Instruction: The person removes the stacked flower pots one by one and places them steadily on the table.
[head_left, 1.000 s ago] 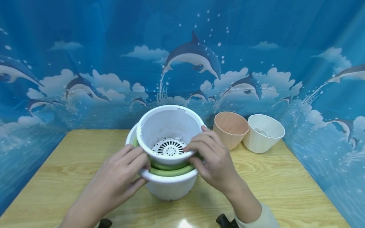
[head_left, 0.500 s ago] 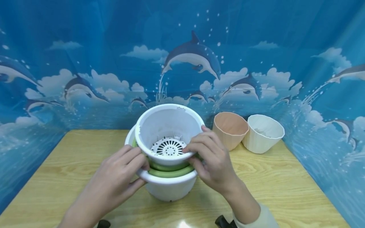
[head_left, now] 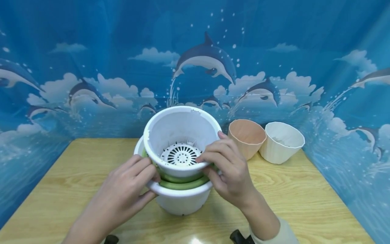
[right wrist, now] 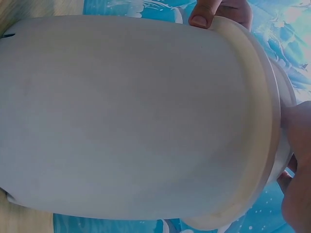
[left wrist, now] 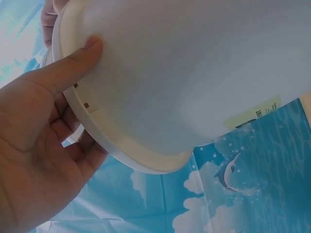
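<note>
A large white flowerpot (head_left: 183, 202) stands on the wooden table with a green flowerpot (head_left: 184, 185) nested inside it. Within the green one sits a smaller white flowerpot (head_left: 179, 127), tilted, its slotted bottom visible. My left hand (head_left: 129, 181) grips the large pot's rim on the left, thumb (left wrist: 80, 63) against the outer wall and fingers over the edge. At the front right, my right hand (head_left: 230, 169) pinches the small white pot's rim, fingers inside and thumb beneath it. A yellowish label (left wrist: 252, 115) shows on the large pot's side in the left wrist view.
To the back right stand a peach flowerpot (head_left: 246, 137) and a cream flowerpot (head_left: 281, 144), side by side. Blue dolphin-print curtain (head_left: 122, 44) closes off the back and sides of the table (head_left: 289, 200). Two black objects (head_left: 239, 236) poke in at the near edge.
The small white pot has risen a little at its back and right, with the right hand still on its rim. The left hand and the large pot stay almost in place.
</note>
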